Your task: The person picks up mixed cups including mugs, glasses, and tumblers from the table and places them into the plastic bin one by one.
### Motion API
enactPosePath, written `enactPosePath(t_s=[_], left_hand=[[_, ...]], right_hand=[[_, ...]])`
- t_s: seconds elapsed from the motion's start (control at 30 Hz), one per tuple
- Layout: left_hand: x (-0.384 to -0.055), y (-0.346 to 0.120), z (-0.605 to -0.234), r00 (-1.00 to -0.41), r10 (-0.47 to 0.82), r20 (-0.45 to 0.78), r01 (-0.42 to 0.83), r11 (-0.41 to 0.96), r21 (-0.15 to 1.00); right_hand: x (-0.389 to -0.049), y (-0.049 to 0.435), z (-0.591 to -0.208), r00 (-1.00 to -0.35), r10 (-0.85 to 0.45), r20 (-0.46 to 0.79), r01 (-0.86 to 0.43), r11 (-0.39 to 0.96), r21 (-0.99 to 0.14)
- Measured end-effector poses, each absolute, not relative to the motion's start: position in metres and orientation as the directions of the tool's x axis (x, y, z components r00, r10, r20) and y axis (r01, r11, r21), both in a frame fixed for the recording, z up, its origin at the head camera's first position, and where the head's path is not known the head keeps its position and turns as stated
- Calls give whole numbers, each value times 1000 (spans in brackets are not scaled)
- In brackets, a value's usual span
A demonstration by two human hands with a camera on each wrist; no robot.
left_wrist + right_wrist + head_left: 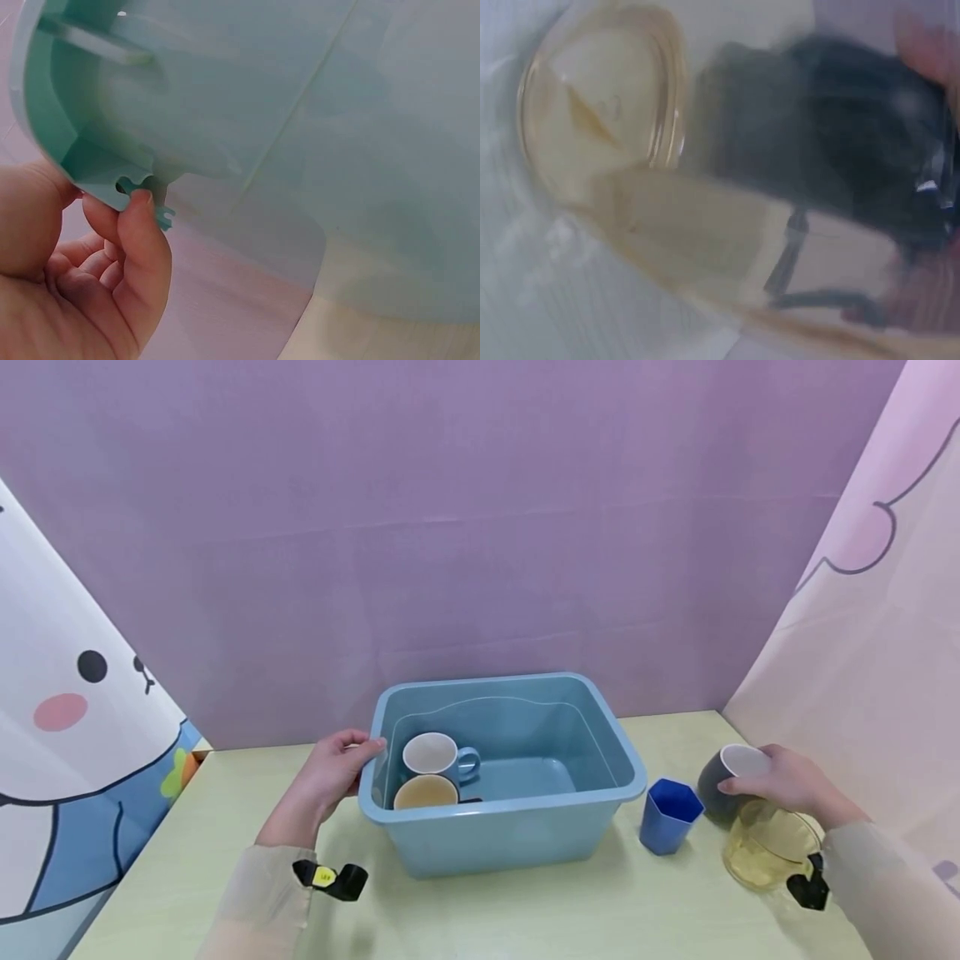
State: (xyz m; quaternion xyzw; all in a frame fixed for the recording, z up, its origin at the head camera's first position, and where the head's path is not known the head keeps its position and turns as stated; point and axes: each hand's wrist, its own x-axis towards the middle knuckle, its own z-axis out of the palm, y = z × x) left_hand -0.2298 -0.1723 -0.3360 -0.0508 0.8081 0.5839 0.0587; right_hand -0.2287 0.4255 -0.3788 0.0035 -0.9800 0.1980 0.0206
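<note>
A light blue plastic tub stands on the table. My left hand pinches its left rim, thumb on top; from below, the left wrist view shows curled fingers under that rim. Inside the tub's left end are a blue mug with a white interior and a mug with a tan interior. To the right, my right hand grips a dark grey cup, white inside and slightly tilted. Close in front of that cup is a clear yellow glass vessel, which blurs the right wrist view.
A dark blue hexagonal cup stands between the tub and the grey cup. Behind the pale table hangs a purple cloth. Printed cloths bound the left and right sides.
</note>
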Motion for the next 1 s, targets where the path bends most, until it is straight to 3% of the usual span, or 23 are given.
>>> enactPosePath(t_s=[1.0], left_hand=[[-230,-171,-340,-989,-34,-141,-145,305,941]], right_hand=[[-223,404,-347,-995,-11,103,-47,934,-354]])
